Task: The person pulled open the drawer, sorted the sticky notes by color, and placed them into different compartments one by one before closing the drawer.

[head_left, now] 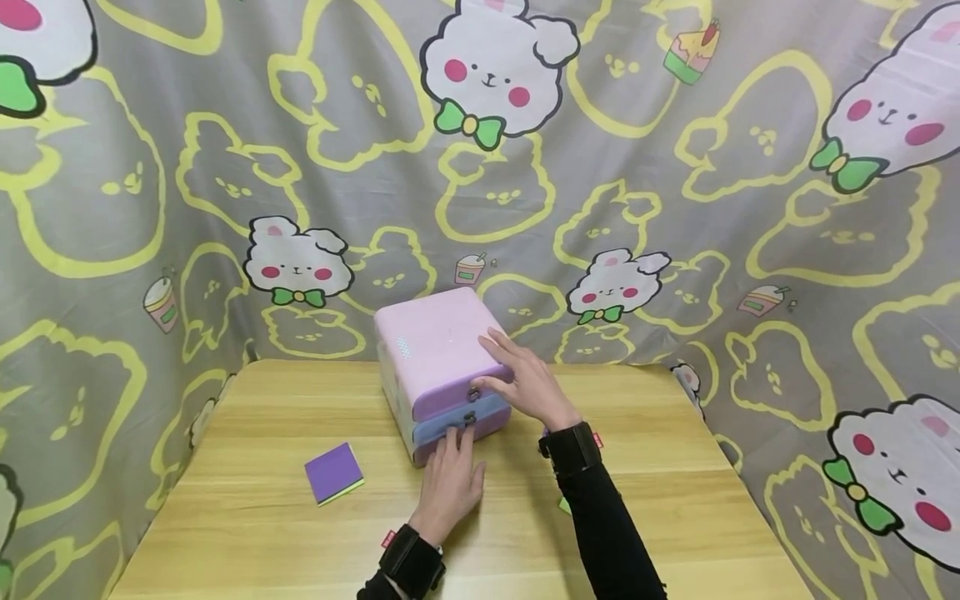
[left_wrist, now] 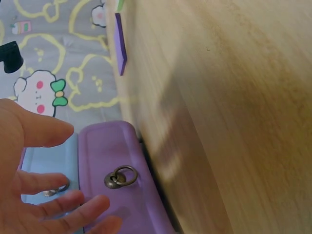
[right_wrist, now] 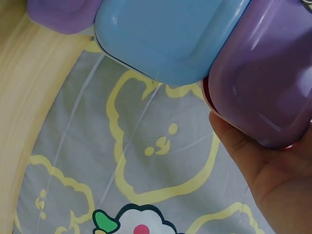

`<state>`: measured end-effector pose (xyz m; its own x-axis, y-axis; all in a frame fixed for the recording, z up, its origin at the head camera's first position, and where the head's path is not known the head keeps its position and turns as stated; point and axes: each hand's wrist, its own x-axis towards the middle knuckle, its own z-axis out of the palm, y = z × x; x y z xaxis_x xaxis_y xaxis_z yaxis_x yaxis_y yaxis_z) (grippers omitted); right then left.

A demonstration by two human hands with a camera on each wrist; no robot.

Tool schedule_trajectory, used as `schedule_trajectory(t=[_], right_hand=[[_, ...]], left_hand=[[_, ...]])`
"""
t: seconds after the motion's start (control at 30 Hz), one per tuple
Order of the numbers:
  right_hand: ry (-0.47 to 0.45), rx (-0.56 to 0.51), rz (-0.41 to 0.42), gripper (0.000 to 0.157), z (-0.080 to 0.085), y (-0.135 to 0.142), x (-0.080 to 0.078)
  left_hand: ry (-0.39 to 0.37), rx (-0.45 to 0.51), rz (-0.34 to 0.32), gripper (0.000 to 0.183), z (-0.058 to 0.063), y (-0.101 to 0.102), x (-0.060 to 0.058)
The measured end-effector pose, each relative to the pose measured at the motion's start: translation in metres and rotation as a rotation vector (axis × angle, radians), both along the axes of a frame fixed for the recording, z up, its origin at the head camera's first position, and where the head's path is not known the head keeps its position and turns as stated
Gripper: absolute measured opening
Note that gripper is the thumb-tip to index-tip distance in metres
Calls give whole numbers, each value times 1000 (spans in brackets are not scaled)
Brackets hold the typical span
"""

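A small drawer cabinet (head_left: 442,333) with a pink top stands on the table, its front turned towards me. Its stacked drawers are purple, blue and purple, with metal ring pulls. My left hand (head_left: 450,487) is at the front, fingertips by the ring pull of the blue drawer (head_left: 438,431); the left wrist view has one finger at that pull, the others extended. Below it, the bottom purple drawer (left_wrist: 100,151) carries its own ring pull (left_wrist: 129,181). My right hand (head_left: 528,387) rests on the cabinet's top right edge, thumb against the top purple drawer (right_wrist: 263,92).
To the left on the wooden table (head_left: 247,467) lies a purple square pad (head_left: 333,472) with a yellow-green edge under it. A small green piece (head_left: 564,505) shows beside my right forearm, mostly hidden. A rabbit-print curtain (head_left: 495,200) hangs behind and at both sides.
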<state>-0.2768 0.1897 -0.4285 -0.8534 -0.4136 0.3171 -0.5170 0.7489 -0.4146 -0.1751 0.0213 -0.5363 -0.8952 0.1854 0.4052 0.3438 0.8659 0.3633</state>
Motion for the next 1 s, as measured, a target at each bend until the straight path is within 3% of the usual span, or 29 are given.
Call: schedule_trajectory(t=[0.67,1.0], right_hand=[[-8,5,-19,75,2,0,-1],[-1,-4,-11,75,1,-1,1]], left_hand=[[30,-16,1,64,-5,1,-3],[163,-2,-9,53,-10,3,-6]])
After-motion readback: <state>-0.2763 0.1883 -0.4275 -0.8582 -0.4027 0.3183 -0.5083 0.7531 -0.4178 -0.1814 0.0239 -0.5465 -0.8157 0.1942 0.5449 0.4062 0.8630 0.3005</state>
